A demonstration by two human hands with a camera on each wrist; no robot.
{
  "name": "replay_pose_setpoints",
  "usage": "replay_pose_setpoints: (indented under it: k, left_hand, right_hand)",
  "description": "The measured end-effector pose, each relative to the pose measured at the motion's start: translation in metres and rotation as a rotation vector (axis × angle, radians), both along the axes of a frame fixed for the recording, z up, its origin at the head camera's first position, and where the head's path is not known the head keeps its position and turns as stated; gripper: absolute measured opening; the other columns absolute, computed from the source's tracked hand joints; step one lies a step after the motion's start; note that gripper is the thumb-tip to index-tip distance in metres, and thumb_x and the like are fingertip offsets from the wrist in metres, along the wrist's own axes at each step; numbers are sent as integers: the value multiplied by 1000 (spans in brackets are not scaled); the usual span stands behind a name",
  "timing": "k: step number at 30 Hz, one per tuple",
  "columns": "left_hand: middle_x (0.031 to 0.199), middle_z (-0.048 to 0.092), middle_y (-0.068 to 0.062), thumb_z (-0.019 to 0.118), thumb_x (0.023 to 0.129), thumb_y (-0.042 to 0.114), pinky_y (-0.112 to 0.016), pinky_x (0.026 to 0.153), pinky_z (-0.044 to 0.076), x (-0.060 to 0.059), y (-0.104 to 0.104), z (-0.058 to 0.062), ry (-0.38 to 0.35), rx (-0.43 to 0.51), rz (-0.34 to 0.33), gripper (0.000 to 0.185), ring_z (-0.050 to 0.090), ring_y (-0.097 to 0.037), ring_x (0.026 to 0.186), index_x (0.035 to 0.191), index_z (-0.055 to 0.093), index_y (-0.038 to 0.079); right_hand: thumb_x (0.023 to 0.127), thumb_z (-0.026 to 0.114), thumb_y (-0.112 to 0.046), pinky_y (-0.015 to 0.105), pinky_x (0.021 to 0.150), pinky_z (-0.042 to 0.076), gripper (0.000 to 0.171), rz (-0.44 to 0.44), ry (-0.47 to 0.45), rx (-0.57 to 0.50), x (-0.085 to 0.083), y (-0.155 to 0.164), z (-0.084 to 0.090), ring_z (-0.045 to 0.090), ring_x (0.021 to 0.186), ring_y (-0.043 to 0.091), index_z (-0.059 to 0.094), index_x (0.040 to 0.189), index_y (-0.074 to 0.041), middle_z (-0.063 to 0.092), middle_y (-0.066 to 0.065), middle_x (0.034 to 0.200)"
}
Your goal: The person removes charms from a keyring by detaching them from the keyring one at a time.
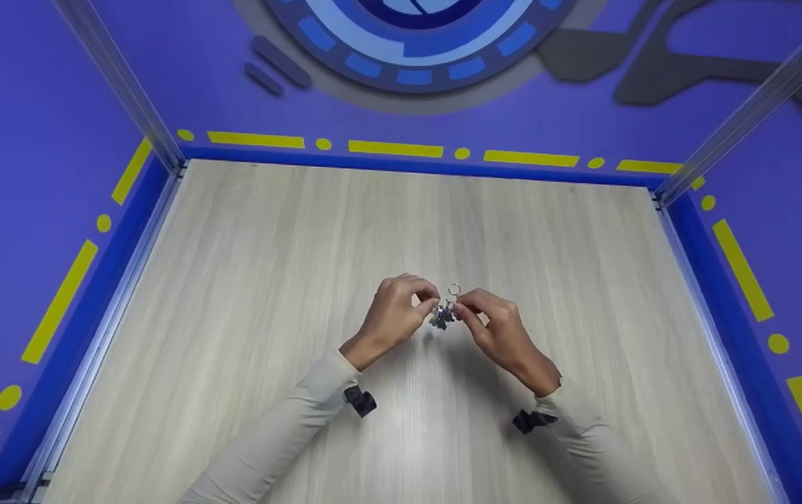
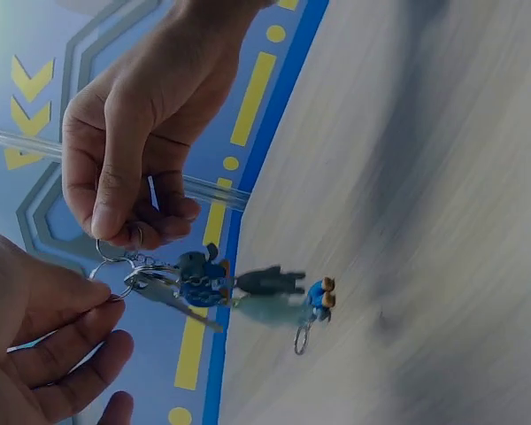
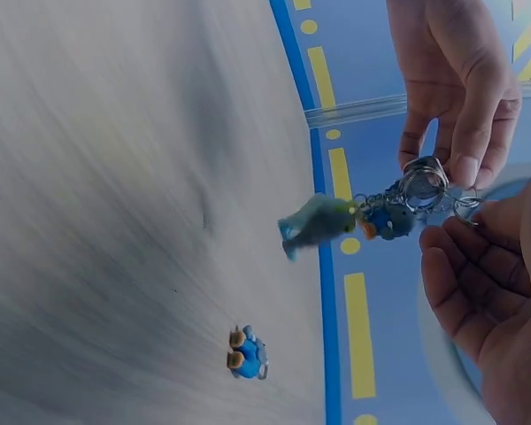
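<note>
While both hands meet mid-frame above the pale wooden table (image 1: 246, 280), the left hand (image 1: 393, 311) and right hand (image 1: 502, 332) each pinch the silver keyring bunch with small blue figure charms (image 1: 443, 313), holding its rings steady between fingertips.

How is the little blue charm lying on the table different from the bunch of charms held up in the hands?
The blue charm lies alone on the table, untouched; the bunch of charms hangs in the air, pinched at its rings by the left hand and right hand. The blue charm is a single small figure; the bunch of charms joins several pieces and a grey-green figure. Both show blue with orange.
</note>
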State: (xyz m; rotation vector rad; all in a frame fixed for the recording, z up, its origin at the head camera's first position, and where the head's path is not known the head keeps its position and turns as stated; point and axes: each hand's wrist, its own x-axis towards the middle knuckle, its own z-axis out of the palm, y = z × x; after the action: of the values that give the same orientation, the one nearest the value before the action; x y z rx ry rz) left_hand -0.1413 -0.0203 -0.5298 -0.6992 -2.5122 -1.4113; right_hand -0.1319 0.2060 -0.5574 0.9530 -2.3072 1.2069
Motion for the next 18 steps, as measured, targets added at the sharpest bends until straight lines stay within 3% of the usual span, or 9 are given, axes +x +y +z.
replay_pose_setpoints:
  k: [7, 13, 18]
  left_hand:
    - [86, 79, -2, 83, 92, -4, -34, 83, 58, 1, 5, -1, -29, 168, 32, 8, 72, -14, 83, 90, 84, 3]
    - [85, 78, -2, 83, 92, -5, -33, 83, 57, 1, 6, -1, -20, 205, 34, 8, 71, -14, 82, 90, 83, 3]
    - [88, 79, 0, 83, 94, -3, -33, 86, 57, 1, 4, -1, -64, 219, 10, 9, 72, -12, 85, 92, 82, 6]
  right_hand:
    - [99, 75, 9, 18, 69, 55, 11, 14, -14, -29, 1, -3, -2, 71, 73, 15, 76, 97, -2, 76, 4, 87]
    - [100, 74, 9, 17, 72, 57, 11, 8, -48, -106, 2, -9, -5, 74, 72, 20, 78, 98, -1, 77, 3, 89]
    - [100, 73, 10, 17, 74, 58, 12, -1, -68, -152, 3, -9, -4, 74, 73, 25, 79, 101, 0, 78, 6, 92]
